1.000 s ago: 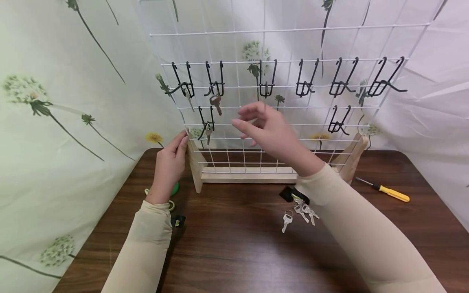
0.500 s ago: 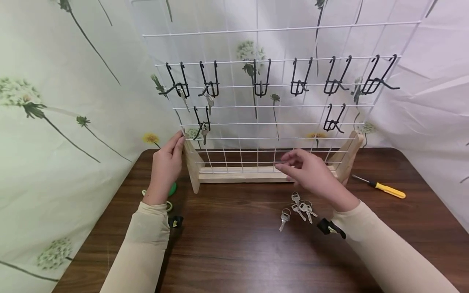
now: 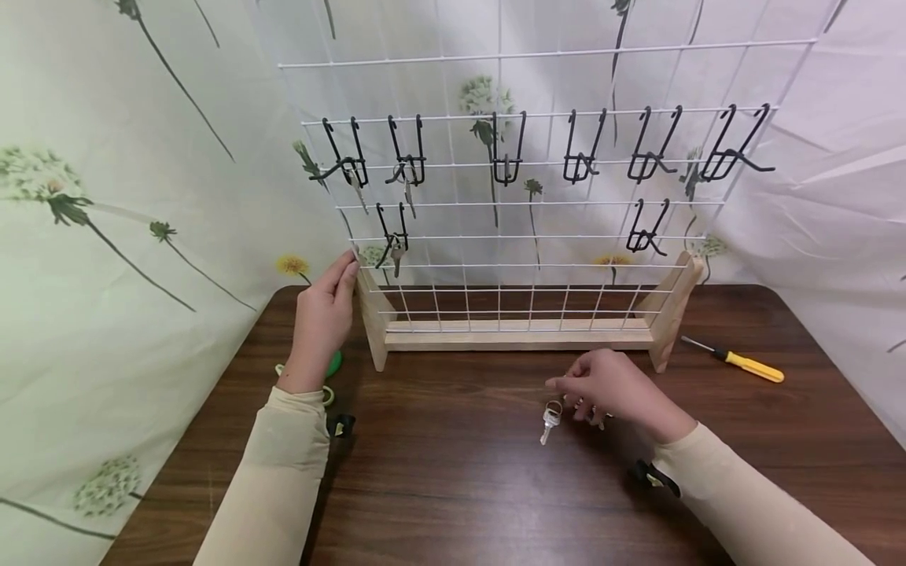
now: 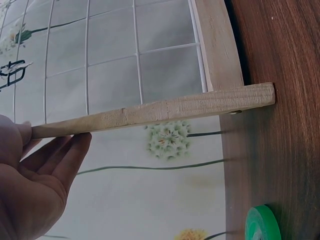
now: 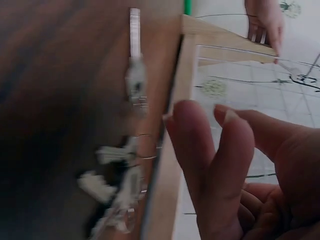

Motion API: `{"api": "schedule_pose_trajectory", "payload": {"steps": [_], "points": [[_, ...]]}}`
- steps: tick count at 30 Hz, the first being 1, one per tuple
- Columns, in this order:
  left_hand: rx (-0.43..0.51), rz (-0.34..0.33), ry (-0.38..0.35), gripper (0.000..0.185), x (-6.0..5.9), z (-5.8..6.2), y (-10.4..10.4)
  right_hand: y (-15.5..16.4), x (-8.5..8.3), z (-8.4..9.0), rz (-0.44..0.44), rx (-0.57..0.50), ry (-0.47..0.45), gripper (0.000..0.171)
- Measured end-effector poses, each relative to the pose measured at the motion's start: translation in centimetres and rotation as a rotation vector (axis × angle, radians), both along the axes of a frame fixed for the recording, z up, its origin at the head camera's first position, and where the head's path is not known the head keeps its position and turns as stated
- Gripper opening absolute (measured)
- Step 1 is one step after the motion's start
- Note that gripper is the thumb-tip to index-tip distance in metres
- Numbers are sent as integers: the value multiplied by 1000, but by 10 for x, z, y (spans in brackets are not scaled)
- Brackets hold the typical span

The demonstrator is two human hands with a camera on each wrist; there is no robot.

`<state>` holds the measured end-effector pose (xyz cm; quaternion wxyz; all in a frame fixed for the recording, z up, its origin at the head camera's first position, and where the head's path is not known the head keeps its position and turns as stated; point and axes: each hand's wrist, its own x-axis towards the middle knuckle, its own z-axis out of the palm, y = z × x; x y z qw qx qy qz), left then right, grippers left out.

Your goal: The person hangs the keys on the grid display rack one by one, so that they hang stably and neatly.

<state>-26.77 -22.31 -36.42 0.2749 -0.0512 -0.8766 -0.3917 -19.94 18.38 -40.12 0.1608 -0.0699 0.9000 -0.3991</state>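
My left hand (image 3: 323,322) grips the top of the wooden side support (image 4: 165,107) of a white wire grid rack (image 3: 499,291). My right hand (image 3: 616,393) is over several silver keys (image 5: 125,185) on the table, its fingers loosely bent with nothing between them in the right wrist view. A single key (image 3: 549,420) with a split ring lies just left of those fingers. The hand partly hides the other keys in the head view. Black hooks hang on the grid; a key (image 3: 397,258) hangs from the lower left hook, and two upper left hooks also carry keys.
A yellow-handled screwdriver (image 3: 753,367) lies on the brown table (image 3: 453,487) to the right of the rack. Behind the left forearm sits a green roll of tape (image 4: 262,223). Several upper hooks (image 3: 580,161) and a lower right hook (image 3: 646,232) hold no keys.
My right hand has come down from near the hanging keys to the keys on the table. The key on the second upper hook has swung. My left hand keeps its grip.
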Motion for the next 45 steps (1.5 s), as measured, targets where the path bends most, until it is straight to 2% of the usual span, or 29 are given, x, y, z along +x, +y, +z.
{"api": "schedule_pose_trajectory", "payload": {"steps": [8, 15, 25, 33, 45], "points": [[-1, -1, 10, 44, -1, 3, -1, 1, 6, -18, 90, 70, -68, 38], [1, 2, 1, 44, -1, 1, -2, -7, 7, -26, 102, 108, -45, 42], [-3, -8, -11, 44, 0, 3, -1, -18, -1, -25, 88, 136, -57, 36], [-10, -3, -8, 44, 0, 3, 1, -20, -4, -24, 83, 119, -68, 32], [-14, -7, -6, 44, 1, 2, 0, -17, -8, -26, 129, 77, -94, 31]]}}
